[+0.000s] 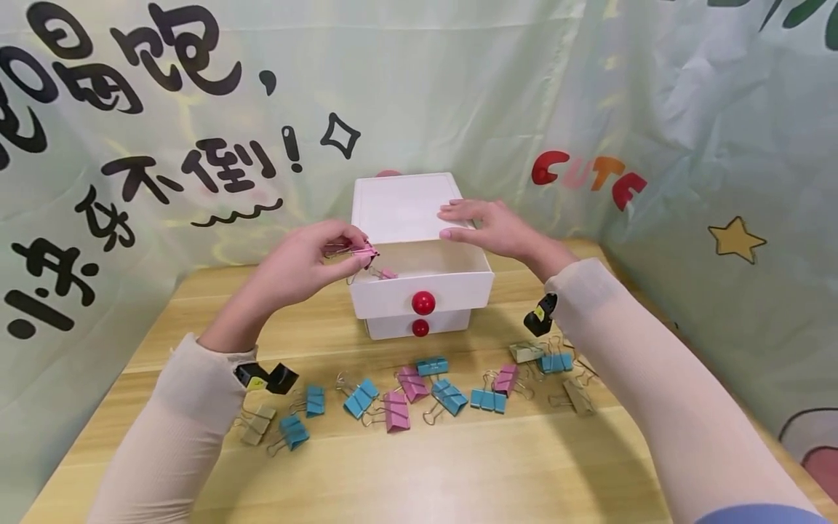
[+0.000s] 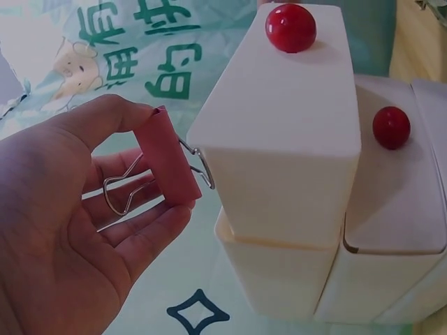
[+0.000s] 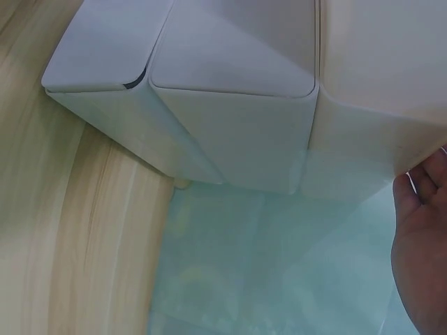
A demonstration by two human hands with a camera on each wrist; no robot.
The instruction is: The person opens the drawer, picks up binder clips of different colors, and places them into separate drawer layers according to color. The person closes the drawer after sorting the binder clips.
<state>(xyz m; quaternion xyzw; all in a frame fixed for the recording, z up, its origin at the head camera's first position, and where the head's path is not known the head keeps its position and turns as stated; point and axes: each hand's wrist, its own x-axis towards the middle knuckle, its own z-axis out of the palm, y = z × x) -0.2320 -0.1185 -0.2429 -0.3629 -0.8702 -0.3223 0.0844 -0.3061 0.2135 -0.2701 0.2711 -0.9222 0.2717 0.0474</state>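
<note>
My left hand [image 1: 297, 266] pinches a pink binder clip [image 2: 166, 153] between thumb and fingertips, its wire handles sticking out to both sides. The clip is at the left side of the pulled-out top drawer [image 1: 452, 287] of a white drawer box [image 1: 406, 204]. Inside that drawer, near its left wall, another pink clip [image 1: 388, 274] shows. My right hand [image 1: 494, 227] lies at the right edge of the box's top, fingers extended; in the right wrist view only part of this hand [image 3: 426, 237] appears, against the box's side.
Blue clips [image 1: 361, 398], pink clips [image 1: 396, 412] and yellowish clips [image 1: 258, 425] lie scattered across the wooden table [image 1: 432, 473] in front of the box. Red knobs [image 1: 423, 303] mark the drawer fronts. A printed cloth [image 1: 445, 94] hangs behind the table.
</note>
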